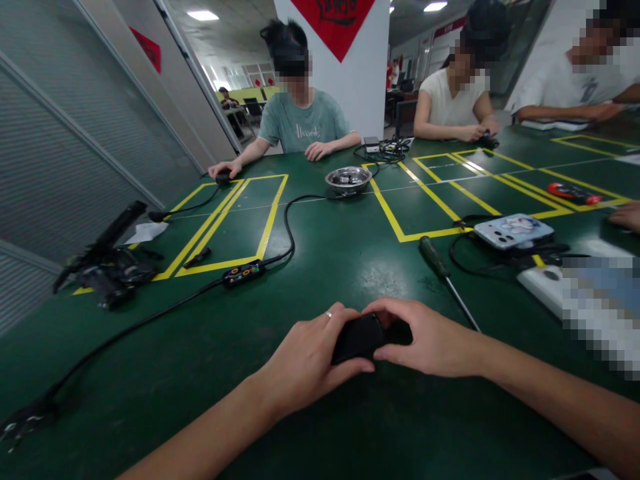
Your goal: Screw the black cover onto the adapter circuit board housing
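Note:
Low over the green table [215, 400], in front of me, I hold a small black box-like object [357, 340] with rounded edges. My left hand [315, 350] is wrapped round its left side, fingers on top and thumb along the near edge. From the right, my right hand [425, 337] curves in, its fingers and thumb closed on the object's right end. What the object is cannot be told, as both hands partly cover it. A screwdriver [440, 263] with a dark green handle lies just beyond my right hand.
A black cable with an opened inline unit [244, 273] runs across the table to a plug [25, 423]. Farther off is a metal bowl [349, 179] holding small parts. Black gear [113, 263] lies left, a phone [514, 230] right. Several people sit around the table.

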{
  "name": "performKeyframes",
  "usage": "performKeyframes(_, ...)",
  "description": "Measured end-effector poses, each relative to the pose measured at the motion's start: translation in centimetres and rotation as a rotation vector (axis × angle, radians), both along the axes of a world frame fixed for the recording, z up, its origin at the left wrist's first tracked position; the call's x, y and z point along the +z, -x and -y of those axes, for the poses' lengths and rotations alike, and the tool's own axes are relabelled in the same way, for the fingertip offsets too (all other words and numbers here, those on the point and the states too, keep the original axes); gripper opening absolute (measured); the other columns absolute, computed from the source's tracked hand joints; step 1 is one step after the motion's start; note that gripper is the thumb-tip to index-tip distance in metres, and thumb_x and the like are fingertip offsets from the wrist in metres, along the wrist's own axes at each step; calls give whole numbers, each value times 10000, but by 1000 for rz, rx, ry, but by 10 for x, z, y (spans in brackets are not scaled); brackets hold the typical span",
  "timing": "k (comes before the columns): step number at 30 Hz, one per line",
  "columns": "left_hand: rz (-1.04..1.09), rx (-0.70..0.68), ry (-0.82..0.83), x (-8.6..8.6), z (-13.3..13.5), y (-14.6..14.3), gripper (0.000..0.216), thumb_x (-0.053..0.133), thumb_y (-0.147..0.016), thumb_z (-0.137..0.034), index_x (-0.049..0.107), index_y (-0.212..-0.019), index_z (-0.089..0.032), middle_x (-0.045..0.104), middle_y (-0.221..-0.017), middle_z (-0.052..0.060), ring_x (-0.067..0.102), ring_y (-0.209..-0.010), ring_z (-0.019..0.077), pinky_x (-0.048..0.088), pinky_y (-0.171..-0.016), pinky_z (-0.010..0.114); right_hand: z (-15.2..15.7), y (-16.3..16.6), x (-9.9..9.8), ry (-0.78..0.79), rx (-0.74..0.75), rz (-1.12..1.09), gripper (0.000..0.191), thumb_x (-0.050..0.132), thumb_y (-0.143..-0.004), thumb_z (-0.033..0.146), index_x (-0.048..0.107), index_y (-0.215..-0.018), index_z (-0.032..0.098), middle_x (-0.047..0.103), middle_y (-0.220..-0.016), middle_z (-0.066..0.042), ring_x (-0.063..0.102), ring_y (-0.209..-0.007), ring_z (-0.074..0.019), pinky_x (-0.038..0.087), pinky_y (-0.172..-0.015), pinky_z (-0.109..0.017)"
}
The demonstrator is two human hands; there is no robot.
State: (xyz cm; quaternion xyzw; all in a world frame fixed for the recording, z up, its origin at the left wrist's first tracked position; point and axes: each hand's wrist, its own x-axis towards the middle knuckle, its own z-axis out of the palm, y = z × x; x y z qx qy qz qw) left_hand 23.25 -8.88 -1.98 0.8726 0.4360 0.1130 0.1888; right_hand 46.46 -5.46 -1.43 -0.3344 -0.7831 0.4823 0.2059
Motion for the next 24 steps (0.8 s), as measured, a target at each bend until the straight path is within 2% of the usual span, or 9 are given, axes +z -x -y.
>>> performKeyframes(3, -17, -16, -42, 8, -10, 12, 595, 524, -891, -591, 355, -1338, -238, 587, -1128, 88, 622, -939, 249, 495, -763, 365, -7, -4, -1, 102, -12, -105, 417, 700, -800, 265, 555, -1187, 209, 660, -1110, -62, 636, -1014, -203, 504, -913, -394)
performKeyframes(5, -50, 55, -102, 13, -25, 35, 578, 495, -920, -553, 351, -1380, -233, 576, -1167, 89, 603, -996, 250, 480, -847, 385, -15, -7, -5, 206, -50, -257, 422, 709, -794, 249, 529, -1173, 202, 640, -1169, -74, 628, -1074, -198, 490, -960, -394)
performKeyframes(7, -132, 209, -193, 17, -45, 72, 481, 440, -953, -524, 457, -1317, -210, 560, -1211, 92, 570, -1080, 261, 436, -948, 403, -27, -12, -10, 295, -127, -415, 447, 737, -765, 226, 513, -1151, 201, 609, -1254, -87, 598, -1161, -194, 445, -1034, -396)
performKeyframes(10, -347, 492, -251, 19, -74, 139, 600, 412, -929, -607, 526, -1270, -126, 545, -1241, 134, 503, -1161, 319, 364, -1032, 453, -46, -21, -19, 373, -284, -586, 476, 755, -733, 182, 511, -1140, 202, 591, -1309, -86, 575, -1207, -185, 378, -1105, -406)
performKeyframes(12, -411, 628, -155, 16, -85, 176, 721, 372, -910, -669, 545, -1226, -45, 568, -1184, 180, 506, -1130, 357, 390, -979, 489, -56, -25, -23, 421, -372, -663, 427, 734, -758, 192, 527, -1131, 194, 629, -1239, -75, 600, -1163, -184, 378, -1103, -421)
performKeyframes(14, -416, 647, -74, 12, -90, 198, 774, 362, -895, -699, 565, -1192, -14, 610, -1068, 178, 574, -982, 328, 456, -862, 449, -63, -29, -25, 463, -414, -721, 319, 698, -808, 242, 560, -1090, 184, 662, -1142, -62, 630, -1097, -181, 398, -1083, -423)
performKeyframes(16, -399, 623, -33, 7, -91, 206, 755, 403, -881, -698, 554, -1234, -48, 614, -1073, 145, 590, -934, 287, 469, -822, 387, -68, -32, -25, 490, -445, -764, 244, 667, -845, 294, 588, -1050, 189, 679, -1067, -48, 655, -1017, -175, 432, -1044, -415)
performKeyframes(20, -369, 561, -25, 1, -93, 202, 655, 496, -871, -632, 554, -1295, -135, 579, -1143, 82, 571, -977, 245, 440, -861, 313, -75, -37, -24, 516, -575, -839, 237, 663, -846, 327, 603, -1057, 236, 683, -986, -19, 671, -858, -167, 506, -925, -406)
performKeyframes(24, -356, 560, -31, 3, -93, 199, 629, 439, -903, -617, 575, -1312, -159, 563, -1108, 70, 568, -939, 231, 434, -861, 309, -78, -39, -22, 484, -689, -882, 199, 650, -851, 347, 602, -1020, 253, 669, -927, -8, 664, -816, -173, 524, -873, -411)
